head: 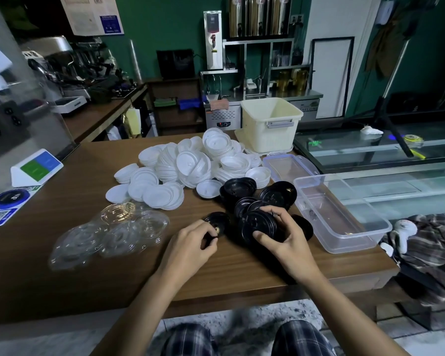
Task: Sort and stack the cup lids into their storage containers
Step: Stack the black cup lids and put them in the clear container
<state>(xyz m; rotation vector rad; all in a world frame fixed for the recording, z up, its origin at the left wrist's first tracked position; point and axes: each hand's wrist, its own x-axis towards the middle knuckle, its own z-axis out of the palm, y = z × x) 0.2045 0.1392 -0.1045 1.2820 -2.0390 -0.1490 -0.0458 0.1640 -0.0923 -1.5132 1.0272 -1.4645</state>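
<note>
Several black cup lids lie in a loose heap on the wooden table. My right hand grips a small stack of black lids, thumb below and fingers over the top. My left hand pinches a single black lid lying on the table just left of that stack. A big pile of white lids fills the table's middle. Clear lids lie spread at the front left. A clear plastic container stands open to the right of the black lids.
A cream bin stands behind the white pile, and a clear container cover lies in front of it. A green and blue sign stand and a round blue sticker sit at the table's left. A glass counter runs along the right.
</note>
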